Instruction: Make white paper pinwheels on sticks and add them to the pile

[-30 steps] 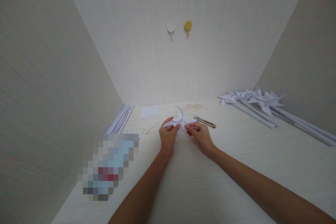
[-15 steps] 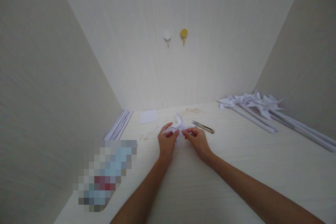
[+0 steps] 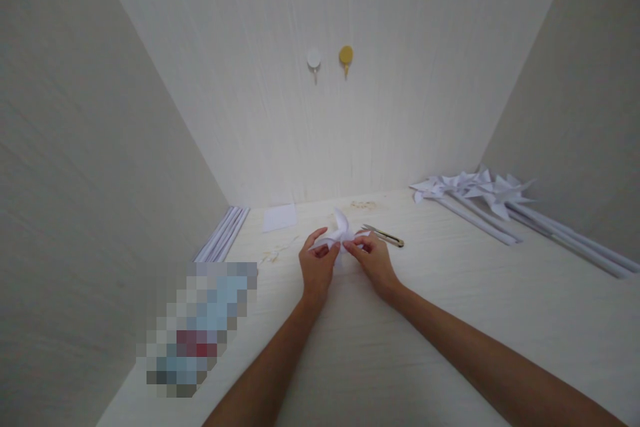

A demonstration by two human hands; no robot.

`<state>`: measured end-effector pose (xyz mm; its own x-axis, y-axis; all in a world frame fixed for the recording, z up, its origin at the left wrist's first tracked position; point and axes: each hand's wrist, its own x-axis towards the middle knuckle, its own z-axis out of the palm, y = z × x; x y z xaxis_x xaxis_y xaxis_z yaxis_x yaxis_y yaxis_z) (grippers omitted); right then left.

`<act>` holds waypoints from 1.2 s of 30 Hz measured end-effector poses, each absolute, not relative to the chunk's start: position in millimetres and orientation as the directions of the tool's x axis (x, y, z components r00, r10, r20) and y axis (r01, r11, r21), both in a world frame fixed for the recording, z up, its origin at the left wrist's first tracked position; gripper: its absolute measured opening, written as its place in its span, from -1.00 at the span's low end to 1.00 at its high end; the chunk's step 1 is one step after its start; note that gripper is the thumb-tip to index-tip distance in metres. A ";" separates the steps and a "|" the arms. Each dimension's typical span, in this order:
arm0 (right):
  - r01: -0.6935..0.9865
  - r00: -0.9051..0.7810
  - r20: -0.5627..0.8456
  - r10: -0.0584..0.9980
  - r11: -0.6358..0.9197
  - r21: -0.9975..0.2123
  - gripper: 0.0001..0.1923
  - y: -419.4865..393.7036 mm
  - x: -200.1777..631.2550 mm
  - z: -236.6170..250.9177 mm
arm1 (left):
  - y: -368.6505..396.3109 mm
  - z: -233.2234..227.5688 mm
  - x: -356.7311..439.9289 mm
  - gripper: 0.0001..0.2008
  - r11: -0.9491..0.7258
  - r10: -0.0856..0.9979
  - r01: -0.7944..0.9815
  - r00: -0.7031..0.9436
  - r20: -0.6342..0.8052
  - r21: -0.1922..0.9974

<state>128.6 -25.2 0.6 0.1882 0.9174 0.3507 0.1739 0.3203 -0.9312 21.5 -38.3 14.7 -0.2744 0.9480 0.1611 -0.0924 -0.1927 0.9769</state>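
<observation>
Both my hands hold a small white folded paper pinwheel head (image 3: 340, 230) just above the pale table (image 3: 400, 347), near its far middle. My left hand (image 3: 317, 267) pinches the paper's left side with thumb and fingers. My right hand (image 3: 375, 260) pinches its right side. One curled paper blade sticks up between the two hands. A utility knife (image 3: 384, 235) lies on the table just right of my right hand.
Several finished white paper pinwheels on rolled paper sticks (image 3: 500, 203) lie at the far right. A stack of white rolled sticks (image 3: 223, 243) lies along the left wall, a white paper square (image 3: 280, 218) beside it. A pixelated patch (image 3: 197, 327) sits near left. Two wall hooks (image 3: 330, 59) hang ahead.
My hands have stayed on the folded paper and shifted slightly, the fingertips drawing closer together at its centre. The view has tilted a little.
</observation>
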 end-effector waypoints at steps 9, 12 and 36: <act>0.110 0.172 0.358 0.918 0.343 -0.933 -0.77 -25.0 128.1 -3.1 | -41.2 20.2 23.1 -0.60 -0.186 0.943 -0.113 -0.298 0.146 0.976; 0.111 0.200 0.358 0.912 0.342 -0.933 -0.76 -24.2 128.3 -3.2 | -41.0 19.2 23.7 -0.60 -0.187 0.949 -0.107 -0.276 0.151 0.977; 0.220 0.201 0.415 0.887 0.372 -0.902 -0.82 -27.5 127.3 -2.6 | -39.1 16.0 25.7 -0.57 -0.170 0.956 -0.212 -0.274 0.108 0.962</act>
<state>127.3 -27.5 -2.6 0.2014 0.8870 0.4154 0.2203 0.3722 -0.9016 25.7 -39.1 16.0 -0.2736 0.9557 0.1084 -0.2125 -0.1700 0.9623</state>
